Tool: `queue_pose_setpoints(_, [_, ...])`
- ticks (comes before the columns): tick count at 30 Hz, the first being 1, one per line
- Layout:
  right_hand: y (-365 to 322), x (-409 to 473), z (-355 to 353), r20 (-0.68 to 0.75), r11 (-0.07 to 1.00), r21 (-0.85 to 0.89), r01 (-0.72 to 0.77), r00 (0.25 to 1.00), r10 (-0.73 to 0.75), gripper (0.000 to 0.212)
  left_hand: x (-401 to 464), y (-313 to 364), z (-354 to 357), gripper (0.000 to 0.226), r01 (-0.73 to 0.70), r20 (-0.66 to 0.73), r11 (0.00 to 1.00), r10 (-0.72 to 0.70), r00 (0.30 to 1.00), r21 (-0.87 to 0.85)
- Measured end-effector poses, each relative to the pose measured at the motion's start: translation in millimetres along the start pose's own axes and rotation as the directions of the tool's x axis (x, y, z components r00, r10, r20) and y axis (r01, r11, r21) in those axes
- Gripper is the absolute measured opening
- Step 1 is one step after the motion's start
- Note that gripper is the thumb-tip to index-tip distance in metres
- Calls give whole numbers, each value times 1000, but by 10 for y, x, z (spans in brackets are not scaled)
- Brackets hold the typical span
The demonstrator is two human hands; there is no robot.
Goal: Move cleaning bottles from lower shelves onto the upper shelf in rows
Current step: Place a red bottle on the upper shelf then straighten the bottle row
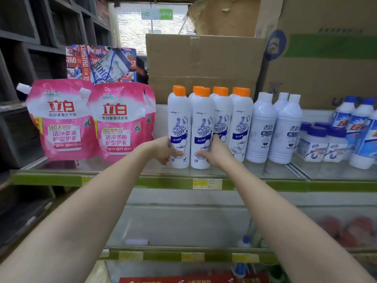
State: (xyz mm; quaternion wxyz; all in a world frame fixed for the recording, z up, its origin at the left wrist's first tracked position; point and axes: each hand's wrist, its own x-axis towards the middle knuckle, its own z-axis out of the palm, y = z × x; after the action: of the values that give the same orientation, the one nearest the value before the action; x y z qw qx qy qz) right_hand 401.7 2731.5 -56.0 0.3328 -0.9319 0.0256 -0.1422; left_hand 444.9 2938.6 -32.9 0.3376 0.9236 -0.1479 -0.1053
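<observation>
Upper shelf (255,172), seen from the head camera, with all positions given relative to the orange-capped Mr Muscle bottles (221,119) standing upright on it in close rows. Behind these bottles stands a large cardboard box (204,62); to their left lean two pink detergent pouches (91,121); just to their right stand plain white bottles (273,129), and further right blue-capped bottles (359,127). Below, on the lower shelves, a blue-capped bottle (244,242) remains, so the task is judged unfinished. The left hand (163,150) curls round the lower body of the front-left Mr Muscle bottle (179,129); the right hand (216,152) wraps the base of the neighbouring front bottle (202,131), thumb across its label. Both bottles appear to rest near the shelf's front edge. Principal risk: the bottles are tall, narrow and packed in contact, so a sideways or rearward push during alignment could topple neighbours in sequence. Secondary risk: a bottle left too far forward could tip off the front lip if released carelessly.
</observation>
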Motion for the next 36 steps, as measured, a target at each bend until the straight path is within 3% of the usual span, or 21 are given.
queue_pose_setpoints(10, [-72,-4,-23,23,1000,-7,-30,999,30,76,60,-53,71,37,-9,-73,994,1,997,-109])
queue_pose_setpoints(23, [-80,-14,72,32,999,45,27,999,-28,73,4,-94,74,38,23,-173,994,-41,984,-105])
queue_pose_setpoints(29, [-85,-2,85,29,999,37,-16,999,15,74,-67,-84,82,37,-40,-114,995,30,993,-89])
queue_pose_setpoints(36, [-42,16,59,49,999,40,-5,999,3,68,-13,-79,102,41,-18,-123,999,13,992,-43])
